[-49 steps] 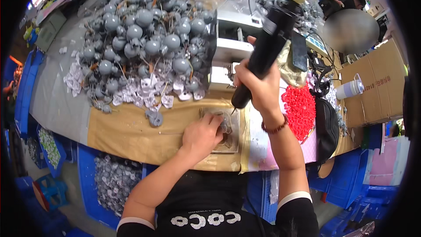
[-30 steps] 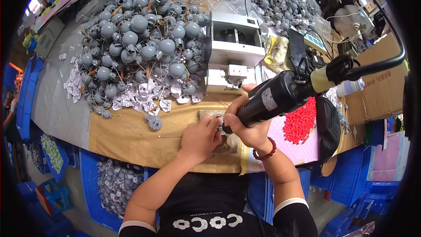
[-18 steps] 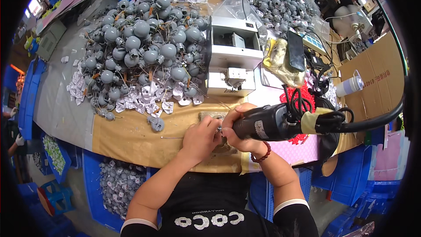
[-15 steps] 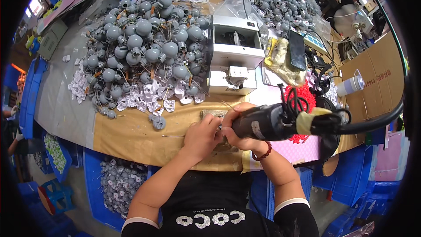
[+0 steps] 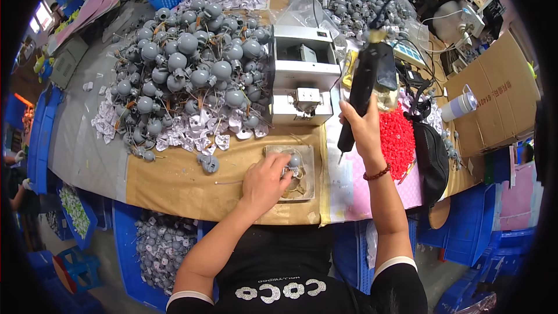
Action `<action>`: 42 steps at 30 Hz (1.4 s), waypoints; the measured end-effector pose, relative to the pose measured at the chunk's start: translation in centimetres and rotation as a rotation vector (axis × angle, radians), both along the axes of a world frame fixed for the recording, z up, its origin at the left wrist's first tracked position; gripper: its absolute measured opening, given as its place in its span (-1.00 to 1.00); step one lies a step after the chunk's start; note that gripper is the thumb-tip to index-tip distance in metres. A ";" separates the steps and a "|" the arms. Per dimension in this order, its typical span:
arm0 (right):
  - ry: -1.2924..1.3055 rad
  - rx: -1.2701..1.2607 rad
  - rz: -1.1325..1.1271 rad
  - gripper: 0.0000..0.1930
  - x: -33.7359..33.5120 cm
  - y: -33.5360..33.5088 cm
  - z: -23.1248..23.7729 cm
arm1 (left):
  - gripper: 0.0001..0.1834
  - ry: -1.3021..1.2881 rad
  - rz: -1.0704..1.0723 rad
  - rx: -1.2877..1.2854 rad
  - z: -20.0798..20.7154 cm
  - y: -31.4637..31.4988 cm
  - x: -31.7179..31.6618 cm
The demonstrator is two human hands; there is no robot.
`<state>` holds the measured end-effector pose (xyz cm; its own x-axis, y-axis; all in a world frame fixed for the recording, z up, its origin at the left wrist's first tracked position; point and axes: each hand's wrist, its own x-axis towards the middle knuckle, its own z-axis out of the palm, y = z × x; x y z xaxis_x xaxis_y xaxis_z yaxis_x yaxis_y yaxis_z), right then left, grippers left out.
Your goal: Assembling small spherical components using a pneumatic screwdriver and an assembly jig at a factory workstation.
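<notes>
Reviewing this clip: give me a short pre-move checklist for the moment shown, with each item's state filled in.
1. Right hand grips the black electric screwdriver firmly: ok.
2. Screwdriver bit is lifted off the work, tip pointing down: ok.
3. Left hand steadies the grey part on the small fixture plate: ok.
4. Part is seated squarely in the fixture: cannot tell, fingers hide it.
5. Bit is lined up over the part: not ok, it hangs to the right of the plate.
6. Screwdriver cord runs free: cannot tell.
</notes>
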<state>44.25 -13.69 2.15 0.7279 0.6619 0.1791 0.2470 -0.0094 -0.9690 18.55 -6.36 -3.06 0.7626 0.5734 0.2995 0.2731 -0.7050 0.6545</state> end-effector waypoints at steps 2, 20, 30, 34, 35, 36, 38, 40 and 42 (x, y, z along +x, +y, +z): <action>-0.004 -0.081 -0.077 -0.38 3.3 -1.4 -5.0 | -0.66 -0.026 -0.019 0.056 -0.4 -0.3 0.3; -0.255 0.125 0.334 -0.91 -9.8 1.3 -1.4 | -0.61 -0.062 -0.104 0.150 2.3 0.2 -2.1; -1.082 -0.488 0.021 -0.75 8.9 -9.3 -6.7 | -0.79 0.611 -0.082 0.210 12.6 5.9 -18.0; -1.187 -0.557 0.034 -0.78 11.1 -9.7 -9.2 | -0.72 0.247 -0.043 0.418 5.0 7.3 -8.5; -1.200 -0.565 0.038 -0.78 11.3 -9.6 -9.6 | -0.71 0.189 -0.024 0.510 2.9 7.6 -5.7; -1.213 -0.562 0.036 -0.79 11.6 -9.7 -10.0 | -0.72 0.165 -0.020 0.581 1.4 8.0 -3.2; -1.226 -0.541 0.051 -0.81 11.7 -9.3 -10.1 | -0.76 0.142 0.005 0.675 -0.8 8.8 -0.4; -1.216 -0.533 0.051 -0.85 11.9 -9.2 -10.1 | -0.84 0.151 -0.008 0.697 -2.1 9.5 1.1; -1.193 -0.543 0.043 -0.88 12.2 -9.4 -10.1 | -0.90 0.119 -0.041 0.721 -2.3 9.7 1.1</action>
